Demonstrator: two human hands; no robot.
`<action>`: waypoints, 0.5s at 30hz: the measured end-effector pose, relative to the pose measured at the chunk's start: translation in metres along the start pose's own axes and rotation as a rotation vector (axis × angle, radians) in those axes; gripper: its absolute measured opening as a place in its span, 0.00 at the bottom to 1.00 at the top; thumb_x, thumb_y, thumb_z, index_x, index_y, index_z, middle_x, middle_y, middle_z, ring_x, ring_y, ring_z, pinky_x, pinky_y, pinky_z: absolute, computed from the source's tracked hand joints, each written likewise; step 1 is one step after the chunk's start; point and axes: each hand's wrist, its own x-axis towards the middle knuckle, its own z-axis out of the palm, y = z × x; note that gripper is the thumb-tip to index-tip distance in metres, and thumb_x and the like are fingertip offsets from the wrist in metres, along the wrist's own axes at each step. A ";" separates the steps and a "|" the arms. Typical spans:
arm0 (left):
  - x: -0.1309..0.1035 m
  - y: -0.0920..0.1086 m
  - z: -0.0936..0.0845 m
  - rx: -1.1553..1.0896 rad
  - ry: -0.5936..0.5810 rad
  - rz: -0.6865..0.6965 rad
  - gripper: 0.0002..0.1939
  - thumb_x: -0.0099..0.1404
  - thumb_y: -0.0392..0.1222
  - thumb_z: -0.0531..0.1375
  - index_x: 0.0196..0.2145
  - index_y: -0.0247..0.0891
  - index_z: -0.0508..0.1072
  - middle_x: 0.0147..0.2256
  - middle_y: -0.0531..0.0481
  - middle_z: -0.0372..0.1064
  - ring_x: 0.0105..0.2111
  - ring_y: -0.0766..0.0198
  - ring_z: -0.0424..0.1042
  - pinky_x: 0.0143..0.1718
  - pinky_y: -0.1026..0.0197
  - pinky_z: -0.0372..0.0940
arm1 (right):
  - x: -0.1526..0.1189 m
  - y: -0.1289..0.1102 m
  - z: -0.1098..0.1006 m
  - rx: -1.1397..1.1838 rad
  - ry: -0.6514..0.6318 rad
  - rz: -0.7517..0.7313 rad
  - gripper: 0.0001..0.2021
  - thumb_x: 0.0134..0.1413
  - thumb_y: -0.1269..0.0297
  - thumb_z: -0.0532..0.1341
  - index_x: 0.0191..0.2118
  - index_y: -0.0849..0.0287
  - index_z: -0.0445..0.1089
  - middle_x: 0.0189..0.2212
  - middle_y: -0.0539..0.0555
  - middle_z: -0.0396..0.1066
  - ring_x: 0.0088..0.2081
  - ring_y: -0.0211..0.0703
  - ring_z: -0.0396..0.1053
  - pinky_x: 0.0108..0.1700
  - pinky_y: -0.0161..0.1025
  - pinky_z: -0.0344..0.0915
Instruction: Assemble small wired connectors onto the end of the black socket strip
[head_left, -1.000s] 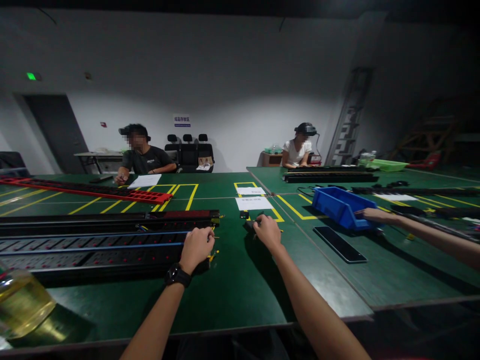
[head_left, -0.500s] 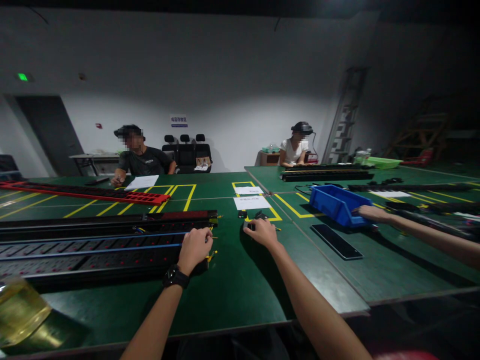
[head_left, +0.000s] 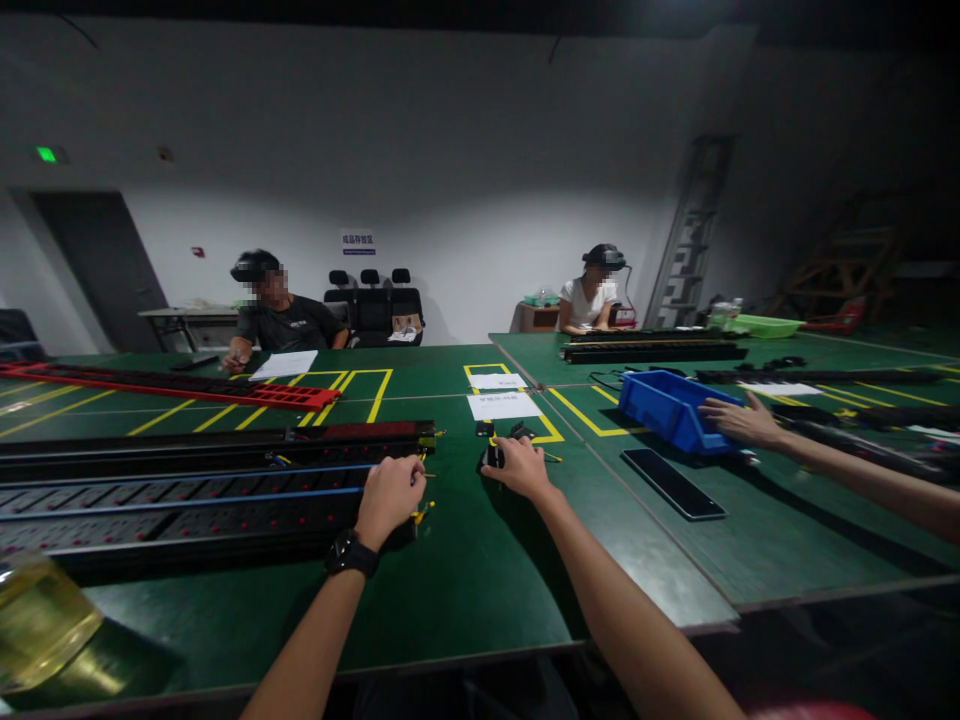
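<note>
My left hand (head_left: 391,495), with a black watch on its wrist, rests at the right end of a long black rail assembly (head_left: 262,510) that carries blue strips. Its fingers are curled, and what they pinch there is too small to name. To the right, my right hand (head_left: 523,466) has its thumb and fingers around a small black part (head_left: 493,457) on the green table. Another small black piece (head_left: 485,428) and short yellow wires lie just beyond it.
A blue bin (head_left: 667,410) stands to the right, with another person's hand (head_left: 742,420) at its edge. Near it lies a phone (head_left: 673,483). Paper sheets (head_left: 502,405) lie ahead; a container of yellow liquid (head_left: 45,625) is front left. Two people sit across the table.
My right hand has shifted slightly with the small black part. The other person's hand at the blue bin has lifted and spread its fingers. My left hand has hardly moved.
</note>
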 end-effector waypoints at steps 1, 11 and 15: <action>0.000 0.000 0.000 0.000 0.001 0.001 0.14 0.71 0.39 0.53 0.41 0.43 0.80 0.41 0.47 0.80 0.44 0.54 0.77 0.46 0.56 0.65 | 0.000 0.000 0.000 0.000 0.014 0.005 0.32 0.56 0.46 0.67 0.64 0.54 0.69 0.57 0.62 0.74 0.59 0.61 0.63 0.53 0.50 0.57; 0.001 0.001 -0.001 0.009 -0.012 -0.003 0.14 0.72 0.40 0.53 0.41 0.43 0.79 0.40 0.47 0.80 0.44 0.55 0.76 0.45 0.57 0.64 | 0.010 0.012 -0.002 0.242 0.441 0.193 0.34 0.56 0.48 0.64 0.66 0.58 0.66 0.56 0.64 0.72 0.58 0.61 0.65 0.56 0.50 0.59; 0.001 0.000 0.000 0.040 -0.013 0.006 0.13 0.72 0.40 0.53 0.40 0.43 0.79 0.39 0.47 0.80 0.44 0.54 0.76 0.44 0.57 0.64 | 0.023 0.035 -0.001 0.603 0.758 0.422 0.40 0.53 0.45 0.65 0.66 0.64 0.62 0.54 0.67 0.73 0.55 0.60 0.69 0.57 0.50 0.64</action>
